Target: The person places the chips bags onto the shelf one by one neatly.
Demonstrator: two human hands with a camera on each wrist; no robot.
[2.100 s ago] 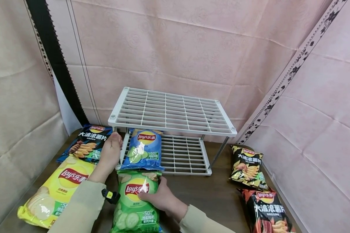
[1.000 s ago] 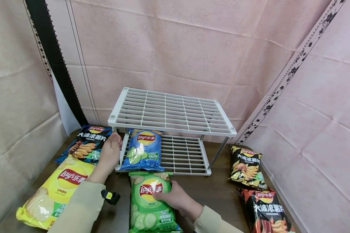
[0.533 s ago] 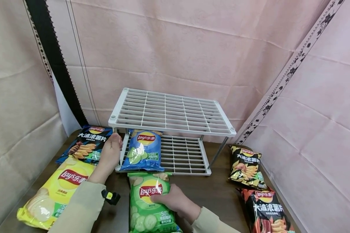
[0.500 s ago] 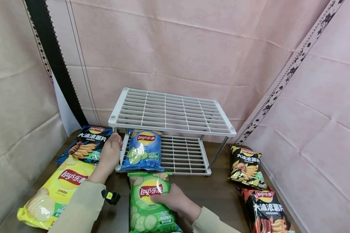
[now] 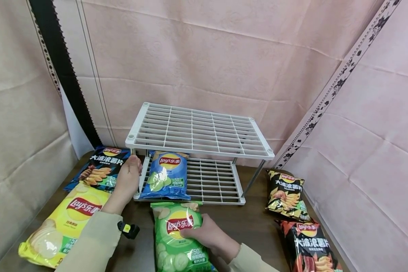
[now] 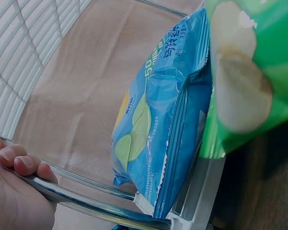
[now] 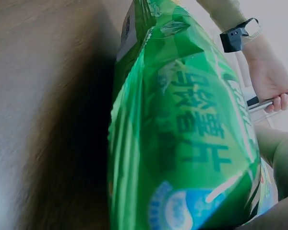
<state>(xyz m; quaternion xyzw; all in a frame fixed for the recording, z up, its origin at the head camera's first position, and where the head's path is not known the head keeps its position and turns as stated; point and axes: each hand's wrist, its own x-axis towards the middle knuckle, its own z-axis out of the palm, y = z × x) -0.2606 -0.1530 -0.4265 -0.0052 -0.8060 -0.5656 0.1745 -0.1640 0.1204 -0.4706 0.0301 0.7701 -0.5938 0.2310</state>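
My left hand (image 5: 129, 175) grips the front left metal post of the white rack (image 5: 200, 132); in the left wrist view its fingers curl round the post (image 6: 96, 201). My right hand (image 5: 212, 235) holds a green chip bag (image 5: 178, 241) by its right side, thumb on the front, fingers hidden behind it. That bag is in front of the rack's lower shelf. A blue chip bag (image 5: 168, 175) lies on the left part of the lower shelf (image 5: 212, 181), with its sealed edge at the shelf's front in the left wrist view.
Left of the rack lie a yellow chip bag (image 5: 68, 223) and a dark blue one (image 5: 103, 168). At the right are a black-and-gold bag (image 5: 287, 196) and a red-and-black bag (image 5: 309, 245). Pink cloth (image 5: 204, 56) hangs behind the brown table (image 5: 255, 223).
Compared with the earliest frame, my right hand and the green bag have moved to the right, with a slight further shift since half a second ago. My left hand stays on the post.
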